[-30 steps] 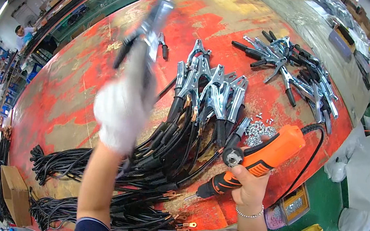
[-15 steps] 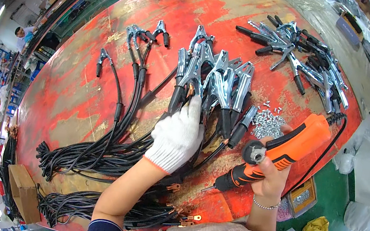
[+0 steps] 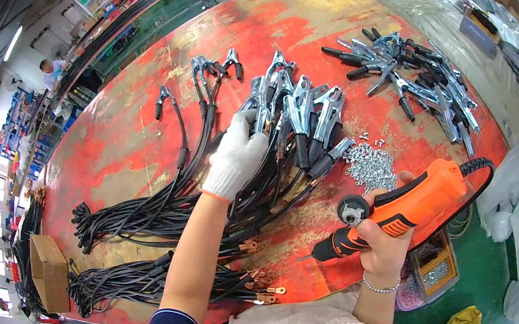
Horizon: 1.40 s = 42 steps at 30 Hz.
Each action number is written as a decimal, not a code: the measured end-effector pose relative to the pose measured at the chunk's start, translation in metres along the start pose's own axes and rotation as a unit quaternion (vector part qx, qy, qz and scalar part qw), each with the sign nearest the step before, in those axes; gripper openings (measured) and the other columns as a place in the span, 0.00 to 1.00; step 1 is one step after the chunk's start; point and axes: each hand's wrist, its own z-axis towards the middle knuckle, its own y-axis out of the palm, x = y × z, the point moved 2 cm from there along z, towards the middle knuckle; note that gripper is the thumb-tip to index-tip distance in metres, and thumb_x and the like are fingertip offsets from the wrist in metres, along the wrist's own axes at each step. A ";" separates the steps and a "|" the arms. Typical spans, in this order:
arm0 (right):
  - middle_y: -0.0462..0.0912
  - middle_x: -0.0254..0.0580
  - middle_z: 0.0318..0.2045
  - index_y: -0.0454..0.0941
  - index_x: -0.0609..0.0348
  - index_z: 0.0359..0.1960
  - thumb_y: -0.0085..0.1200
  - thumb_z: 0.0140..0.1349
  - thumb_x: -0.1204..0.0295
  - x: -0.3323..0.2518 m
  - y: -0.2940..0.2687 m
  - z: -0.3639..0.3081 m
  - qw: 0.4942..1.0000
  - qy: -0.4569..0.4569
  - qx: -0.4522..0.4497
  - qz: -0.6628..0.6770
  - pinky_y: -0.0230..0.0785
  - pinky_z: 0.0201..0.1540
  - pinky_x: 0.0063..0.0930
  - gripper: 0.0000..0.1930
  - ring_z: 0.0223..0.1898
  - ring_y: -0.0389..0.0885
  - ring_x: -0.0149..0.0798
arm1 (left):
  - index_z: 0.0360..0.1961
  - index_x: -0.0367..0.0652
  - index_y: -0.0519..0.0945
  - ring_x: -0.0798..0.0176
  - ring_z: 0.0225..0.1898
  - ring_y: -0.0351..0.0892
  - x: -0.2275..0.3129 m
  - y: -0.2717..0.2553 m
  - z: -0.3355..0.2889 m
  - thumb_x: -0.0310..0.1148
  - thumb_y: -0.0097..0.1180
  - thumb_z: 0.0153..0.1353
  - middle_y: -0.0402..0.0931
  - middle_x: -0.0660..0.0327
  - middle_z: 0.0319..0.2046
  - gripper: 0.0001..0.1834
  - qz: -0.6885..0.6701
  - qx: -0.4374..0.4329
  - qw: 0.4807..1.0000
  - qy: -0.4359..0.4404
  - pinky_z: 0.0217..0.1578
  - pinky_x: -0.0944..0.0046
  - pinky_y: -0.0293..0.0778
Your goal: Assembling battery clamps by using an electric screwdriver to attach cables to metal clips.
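Reaching forward with the gloved left hand point(image 3: 235, 158), fingers closing on a metal cable clamp point(image 3: 263, 98) in the row lying lengthwise away across the red bench point(image 3: 140, 143). Gripping an orange electric screwdriver point(image 3: 401, 208) in the bare right hand point(image 3: 383, 239), nearer the body, tip angling down-left.

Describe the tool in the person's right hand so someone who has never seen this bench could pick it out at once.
Start at the round red worktable and go to its near right edge, beside the little heap of silver screws. There the bare right hand grips an orange power screwdriver with a black coiled cord, the only orange thing among grey clamps and black cables.
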 end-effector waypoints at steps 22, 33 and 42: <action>0.79 0.40 0.36 0.61 0.61 0.54 0.63 0.50 0.81 0.059 0.043 -0.012 0.997 0.047 -0.046 -0.030 0.73 0.41 0.23 0.30 0.40 0.79 0.31 | 0.62 0.39 0.55 0.69 0.16 0.72 0.029 -0.018 -0.143 0.21 0.48 0.55 0.75 0.54 0.32 0.32 -0.494 -0.238 0.826 -0.131 0.12 0.74 0.65; 0.78 0.40 0.37 0.60 0.60 0.54 0.64 0.49 0.82 0.058 0.039 -0.009 0.993 0.071 -0.099 -0.001 0.72 0.44 0.25 0.32 0.41 0.78 0.31 | 0.63 0.43 0.56 0.73 0.14 0.65 0.026 -0.018 -0.144 0.23 0.50 0.55 0.72 0.58 0.25 0.33 -0.482 -0.290 0.813 -0.154 0.12 0.75 0.56; 0.79 0.39 0.37 0.63 0.61 0.53 0.64 0.47 0.83 0.033 0.049 -0.003 0.996 -0.013 -0.026 -0.086 0.73 0.42 0.25 0.31 0.39 0.78 0.30 | 0.62 0.41 0.55 0.68 0.25 0.73 0.018 -0.011 -0.140 0.23 0.54 0.55 0.70 0.54 0.40 0.33 -0.526 -0.244 0.796 -0.172 0.15 0.74 0.64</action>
